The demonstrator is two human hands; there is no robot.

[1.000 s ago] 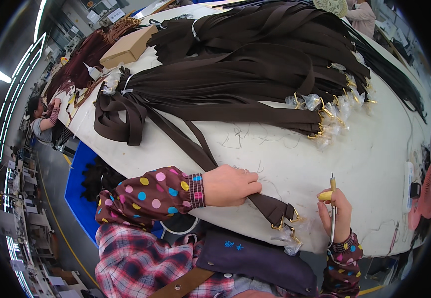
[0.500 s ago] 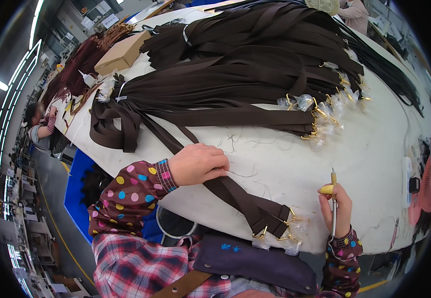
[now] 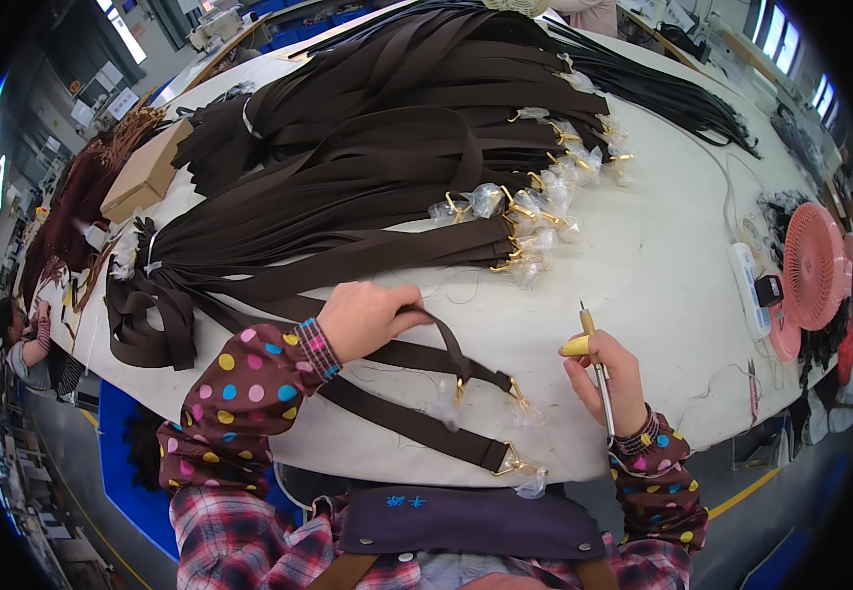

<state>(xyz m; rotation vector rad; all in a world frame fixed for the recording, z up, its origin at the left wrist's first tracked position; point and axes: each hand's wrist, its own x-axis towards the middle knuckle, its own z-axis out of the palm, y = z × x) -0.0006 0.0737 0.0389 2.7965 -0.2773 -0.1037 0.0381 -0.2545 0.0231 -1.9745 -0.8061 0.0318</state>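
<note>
My left hand (image 3: 367, 320) pinches a dark brown strap (image 3: 449, 338), lifting it in an arc above the white tabletop (image 3: 663, 246). Below it, another strap (image 3: 407, 423) lies flat toward the near edge, ending in a gold clasp (image 3: 508, 462) wrapped in clear plastic. Similar clasps sit at the other strap ends. My right hand (image 3: 611, 383) is closed around a slim metal tool (image 3: 586, 317) with a yellow grip piece, its tip upward, right of the straps. A large bundle of brown straps (image 3: 348, 177) with plastic-wrapped clasps lies across the table beyond both hands.
A cardboard box (image 3: 141, 177) and red-brown cords (image 3: 72, 216) lie far left. Pink fan (image 3: 810, 265), power strip (image 3: 746, 290) and black straps (image 3: 692, 108) are at right. A blue bin (image 3: 126, 462) stands below the table's left edge; a co-worker (image 3: 28, 349) is at left.
My left hand has moved back from the strap ends and raised one strap, whose ends now lie apart from each other. The view has swung rightward. My right hand still grips the tool.
</note>
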